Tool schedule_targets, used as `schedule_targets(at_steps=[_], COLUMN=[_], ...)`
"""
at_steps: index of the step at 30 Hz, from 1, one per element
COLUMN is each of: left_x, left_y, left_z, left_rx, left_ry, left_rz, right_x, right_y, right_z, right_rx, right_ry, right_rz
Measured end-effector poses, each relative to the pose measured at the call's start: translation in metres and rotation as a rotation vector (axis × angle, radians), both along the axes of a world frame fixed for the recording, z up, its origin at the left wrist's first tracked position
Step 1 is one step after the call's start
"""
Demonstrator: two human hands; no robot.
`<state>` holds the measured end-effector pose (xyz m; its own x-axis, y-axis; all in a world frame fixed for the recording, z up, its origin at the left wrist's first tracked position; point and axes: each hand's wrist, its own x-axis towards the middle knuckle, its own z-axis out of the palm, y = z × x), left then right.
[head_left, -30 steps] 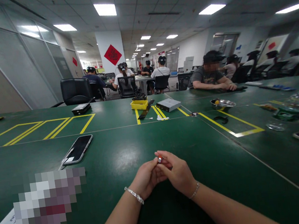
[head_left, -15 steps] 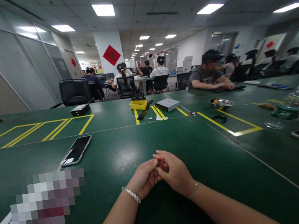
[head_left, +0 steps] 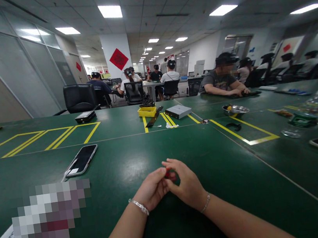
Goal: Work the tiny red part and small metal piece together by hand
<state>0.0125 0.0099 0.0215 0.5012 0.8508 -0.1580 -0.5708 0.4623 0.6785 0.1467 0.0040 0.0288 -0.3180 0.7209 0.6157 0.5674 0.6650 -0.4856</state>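
Left hand (head_left: 151, 189): fingers clenched on a small red part (head_left: 168, 174), mostly hidden.
Right hand (head_left: 186, 184): fingers curled round it, seemingly gripping.

Operator, your dark green bench top (head_left: 140, 153) reads as smooth laminate with a semi-gloss finish, throwing back a pale patch of glare. The yellow tape lines (head_left: 232, 134) laid on it look matt. The black glass-fronted smartphone (head_left: 81, 160) is glossy. The shallow round steel bowl (head_left: 235, 110) shows polished metal, and the yellow tray (head_left: 147, 112) looks like smooth plastic. The bracelet (head_left: 139, 207) on your left hand (head_left: 152, 189) is shiny silver-coloured metal, as is the thin chain (head_left: 206, 203) by your right hand (head_left: 186, 184). The small red item (head_left: 168, 173) between them is too hidden to judge.
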Motion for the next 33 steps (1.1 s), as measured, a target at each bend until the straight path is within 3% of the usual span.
schedule_targets(at_steps=[5,13,33], left_x=[0.0028,0.0037,0.005], left_y=[-0.0001,0.0007,0.0015], left_z=[0.0,0.0012,0.0024], left_rx=[0.003,0.091,0.073], left_ry=[0.066,0.1,0.205], left_rz=[0.047,0.076,0.148], right_x=[0.0006,-0.0018,-0.0013], right_y=[0.0018,0.0006,0.0016], right_z=[-0.0011,-0.0012,0.0022], right_rx=[0.003,0.002,-0.036], right_ry=[0.0,0.034,0.054], right_rz=[-0.058,-0.026,-0.008])
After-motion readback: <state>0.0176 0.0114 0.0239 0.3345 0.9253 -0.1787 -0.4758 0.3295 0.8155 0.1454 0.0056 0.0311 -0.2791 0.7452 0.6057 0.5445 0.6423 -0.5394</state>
